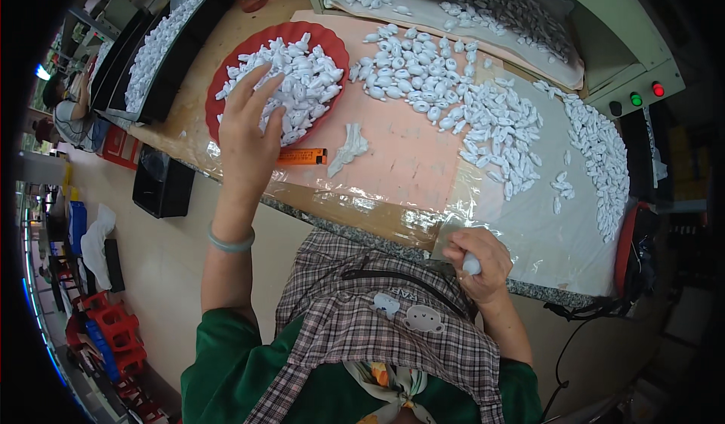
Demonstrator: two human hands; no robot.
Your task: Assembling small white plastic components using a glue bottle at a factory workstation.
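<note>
My left hand (249, 126) hovers over the near left side of a red scalloped bowl (337, 43), fingers spread and apart, nothing visible in them. Small white plastic-looking pieces (310, 77) with little projections are heaped in the bowl. At the table's near edge, my right hand (487, 262) is closed around a tool with a pale grey rounded handle (472, 264); its working end is hidden. Rounded white pieces (411, 65) are spread on the pink sheet (393, 152), and a pile of slimmer ones (502, 129) lies to their right.
An orange box cutter (302, 157) and a crumpled white scrap (349, 150) lie near the bowl. A pale green machine housing (649, 73) with lit buttons spans the back, more white pieces inside. More pieces (600, 160) line the right side. A black bin (181, 54) of pieces stands left.
</note>
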